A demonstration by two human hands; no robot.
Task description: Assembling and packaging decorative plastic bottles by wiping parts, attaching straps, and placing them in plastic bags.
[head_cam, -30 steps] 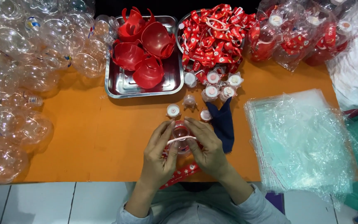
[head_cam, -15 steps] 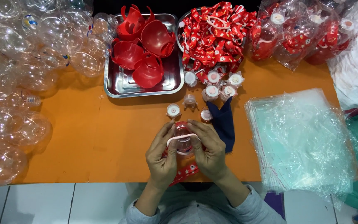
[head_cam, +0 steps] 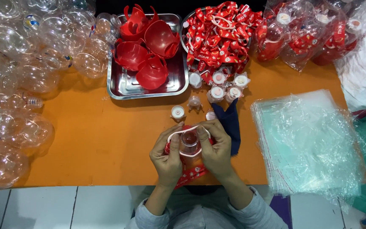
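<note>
While a steel tray (head_cam: 126, 87) of red cups (head_cam: 151, 72) sits beyond, the left hand (head_cam: 168, 159) and right hand (head_cam: 214, 150) together grip a small clear bottle (head_cam: 189, 142) over the orange table (head_cam: 90, 135), stretching a white loop (head_cam: 183, 129) round it, its red strap (head_cam: 189, 176) trailing toward the person.

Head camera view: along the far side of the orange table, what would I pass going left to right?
Clear plastic bottles → metal tray of red cups → heap of red lanyards → bagged red items.
</note>
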